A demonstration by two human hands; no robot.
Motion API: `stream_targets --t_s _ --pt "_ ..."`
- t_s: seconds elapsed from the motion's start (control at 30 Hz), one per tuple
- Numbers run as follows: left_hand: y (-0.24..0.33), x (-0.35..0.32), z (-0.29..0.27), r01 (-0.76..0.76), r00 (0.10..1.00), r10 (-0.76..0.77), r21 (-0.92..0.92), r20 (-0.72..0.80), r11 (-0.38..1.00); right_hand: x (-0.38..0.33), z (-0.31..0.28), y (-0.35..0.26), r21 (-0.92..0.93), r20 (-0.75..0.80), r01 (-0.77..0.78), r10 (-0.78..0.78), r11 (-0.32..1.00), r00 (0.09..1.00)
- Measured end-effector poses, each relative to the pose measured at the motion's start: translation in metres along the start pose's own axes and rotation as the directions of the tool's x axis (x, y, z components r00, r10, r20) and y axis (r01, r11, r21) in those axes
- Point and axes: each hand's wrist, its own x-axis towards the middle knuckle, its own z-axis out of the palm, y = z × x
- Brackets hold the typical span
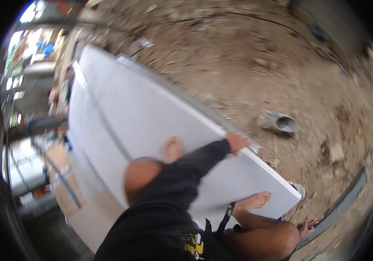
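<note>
White board [121, 95]: lies under the left hand [237, 142], fingers spread at its far edge; right hand [306, 229], past the right corner, grips a reddish tool [313, 222], apparently, through blur; bare feet [256, 201] and grey strip [104, 116] occupy the board; grey tube [275, 122] lies beyond, on dirt [234, 65]

Grey cylinder [276, 121] on dirt [234, 78]

Rubble [336, 152] litters the brown dirt floor [225, 74], with bright light [28, 14] at upper left
</note>
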Motion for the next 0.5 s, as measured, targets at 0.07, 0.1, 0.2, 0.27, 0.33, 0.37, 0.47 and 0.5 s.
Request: stream_targets --t_s 0.07,0.1,0.2,0.27,0.33,0.37,0.47,0.5 --pt "-0.003 -0.029 0.005 0.052 0.988 -0.061 -0.066 -0.142 0.996 0.001 0.045 -0.055 -0.070 0.304 0.018 0.004 0.997 0.953" --pt "0.003 -0.046 0.011 0.069 0.976 -0.090 -0.111 -0.197 0.991 -0.022 0.066 -0.120 -0.084 0.496 0.074 -0.022 0.994 0.868" --pt "0.026 -0.115 0.004 0.029 0.971 -0.090 -0.263 -0.223 0.964 -0.083 0.142 -0.265 -0.135 0.821 0.213 -0.011 0.968 0.571" --pt "0.055 -0.178 -0.022 -0.038 0.982 -0.028 -0.336 -0.188 0.941 -0.143 0.188 -0.349 -0.240 0.859 0.279 0.069 0.930 0.508" --pt "0.076 -0.274 -0.065 0.017 0.989 -0.074 -0.392 -0.131 0.920 -0.203 0.234 -0.387 -0.175 0.886 0.155 0.086 0.972 0.456" --pt "0.076 -0.318 -0.079 0.035 0.989 -0.095 -0.447 -0.112 0.894 -0.256 0.252 -0.421 -0.209 0.918 0.184 0.127 0.960 0.376" --pt "0.051 -0.444 -0.082 0.044 0.978 -0.157 -0.588 -0.141 0.807 -0.419 0.310 -0.501 -0.165 0.978 0.233 0.128 0.958 0.163" --pt "0.038 -0.483 -0.074 0.009 0.960 -0.187 -0.645 -0.208 0.764 -0.476 0.332 -0.522 -0.128 0.990 0.242 0.108 0.962 0.091"
